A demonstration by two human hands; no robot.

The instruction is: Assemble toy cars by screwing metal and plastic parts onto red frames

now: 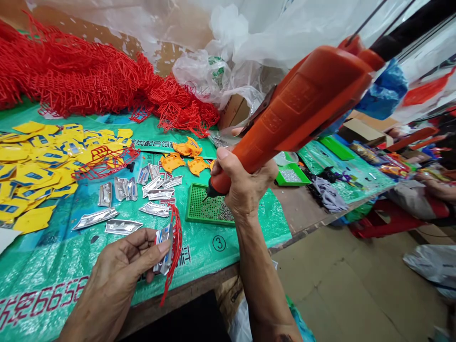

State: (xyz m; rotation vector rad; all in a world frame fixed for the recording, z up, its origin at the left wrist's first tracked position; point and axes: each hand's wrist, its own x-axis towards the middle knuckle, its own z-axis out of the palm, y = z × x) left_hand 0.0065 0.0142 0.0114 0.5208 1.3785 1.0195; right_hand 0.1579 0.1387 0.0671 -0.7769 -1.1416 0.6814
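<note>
Pinching w/ L hand (121,266), thumb over & fingers curled under, no gap: shiny silver, metallic-looking strip w/ blue marking (164,247) plus thin red plastic lattice frame (176,240), just off front L corner of green perforated plastic tray (194,202). Prob. squeezed thus to keep both together. Looking glossy & bent, the strip; spindly, the frame, dangling past strip's lower end. Can't tell if fastened.

Wrapping R hand (245,185) snugly round lower end of fat orange-red plastic power screwdriver (299,99), w/ black nose (213,191) slanting down above tray's L part. Prob. hung from thin dark cords (366,21) to spare the arm.

Inside tray: small metal screws (224,213), mostly toward R side, prob. for quick pick-up. L of tray, handy: loose silver strips (156,209). Behind tray, bit L: curved orange plastic shells (173,162). Far L of tray: heaped flat yellow plastic pieces w/ blue patches (35,175). Farthest, back L of tray: big tangle of red plastic frames (89,76).
</note>
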